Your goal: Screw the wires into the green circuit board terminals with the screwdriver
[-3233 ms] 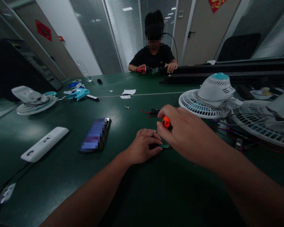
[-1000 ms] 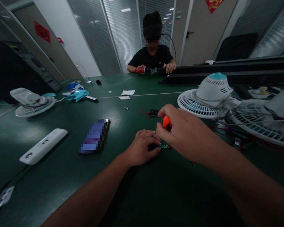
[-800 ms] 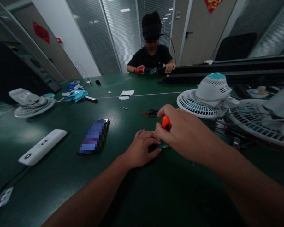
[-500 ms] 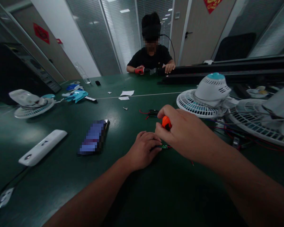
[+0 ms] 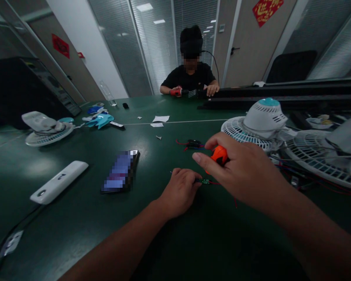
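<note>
We reach both bare forearms in from the bottom of the frame over a smooth, dark green table (image 5: 76, 242) with a dull sheen. Our left hand (image 5: 181, 191) rests just below centre, palm down and fingers bent, its thumb and fingertips pinched narrowly on the dark left end of a circuit board (image 5: 206, 182). The board, small, flat and green, lies slightly right of and below the middle of the frame, with thin red wire (image 5: 213, 183) running off its right side. Our right hand (image 5: 240, 168) comes in from the lower right, raised above the table, its fingers curled around a rounded orange-and-black handle (image 5: 220, 153); the thumb points left, and we cannot tell what the handle's lower end touches. At left lie a long, glossy white case (image 5: 58, 182) and a flat phone (image 5: 119, 171). Beyond our hands, near the centre, is a slim black part (image 5: 194, 143). At right sits a white fan (image 5: 265, 117) with a round, slatted grille. At top centre, a person (image 5: 190, 76) in a dark top holds a red tool (image 5: 176, 92).
</note>
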{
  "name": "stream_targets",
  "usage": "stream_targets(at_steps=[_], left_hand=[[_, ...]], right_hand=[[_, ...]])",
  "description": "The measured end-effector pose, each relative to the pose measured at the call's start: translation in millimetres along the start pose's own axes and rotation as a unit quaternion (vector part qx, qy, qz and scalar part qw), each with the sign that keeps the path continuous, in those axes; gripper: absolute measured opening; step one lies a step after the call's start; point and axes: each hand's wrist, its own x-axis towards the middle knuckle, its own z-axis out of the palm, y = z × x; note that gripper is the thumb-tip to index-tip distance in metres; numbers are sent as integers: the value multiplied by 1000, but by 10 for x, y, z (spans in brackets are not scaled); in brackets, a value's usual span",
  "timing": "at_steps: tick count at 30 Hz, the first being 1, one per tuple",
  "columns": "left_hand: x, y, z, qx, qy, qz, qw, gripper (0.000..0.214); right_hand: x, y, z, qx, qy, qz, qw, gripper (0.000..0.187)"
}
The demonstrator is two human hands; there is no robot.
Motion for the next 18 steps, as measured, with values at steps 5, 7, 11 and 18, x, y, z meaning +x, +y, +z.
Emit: stream_targets(at_steps=[5,7,11,18], left_hand=[[10,56,12,-34,38,-82,995,13],[12,79,10,-50,63,-128,988,12],[5,94,15,-129,116,-175,969,8],[14,-9,104,-281,189,-217,916,19]], right_hand=[[-72,29,-5,-1,22,-28,999,40],[-129,44,-10,11,39,-46,998,40],[-334,78,-26,66,65,-63,994,29],[-809,189,191,95,80,-3,992,17]])
